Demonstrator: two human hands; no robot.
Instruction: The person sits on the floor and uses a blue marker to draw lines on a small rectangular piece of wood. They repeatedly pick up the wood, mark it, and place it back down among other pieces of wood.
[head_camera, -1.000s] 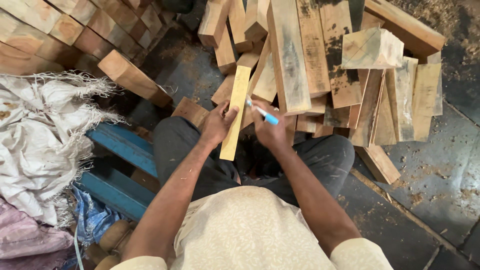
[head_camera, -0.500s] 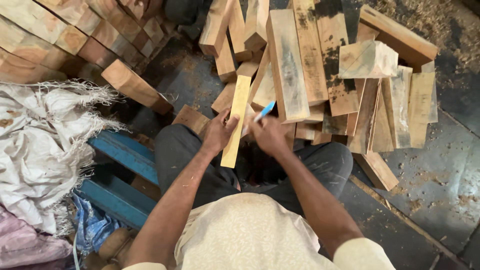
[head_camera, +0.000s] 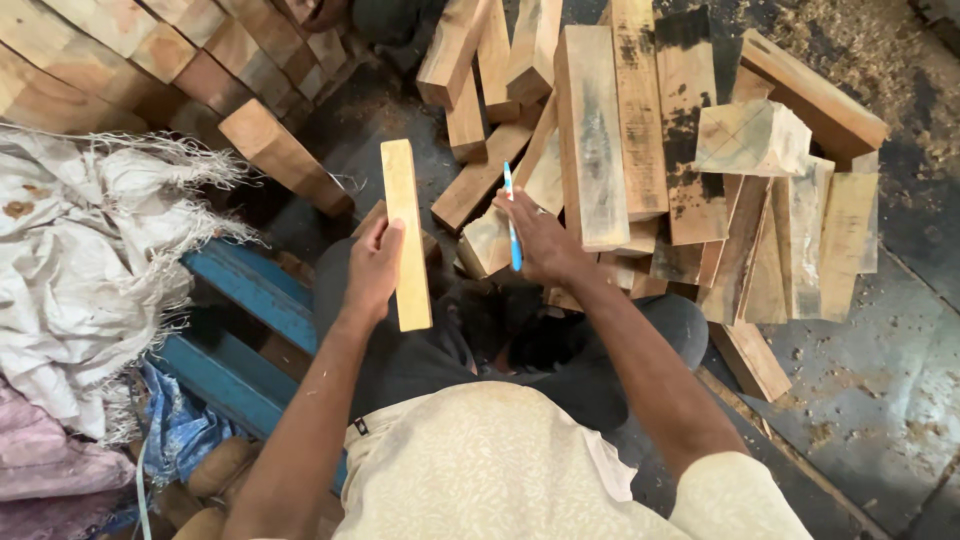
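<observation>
Marking step judged underway: pale wooden bar (head_camera: 405, 235) gripped in left hand (head_camera: 374, 268), left of block pile (head_camera: 640, 150); blue pen (head_camera: 511, 230) pinched in right hand (head_camera: 540, 242). Bar needs steadying next.

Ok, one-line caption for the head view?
Left hand holds a pale wooden block; right hand holds a blue pen over stacked timber.

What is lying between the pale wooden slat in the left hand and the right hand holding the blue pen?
In the head view, a brown wood block and dark floor lie between slat and right hand.
</observation>
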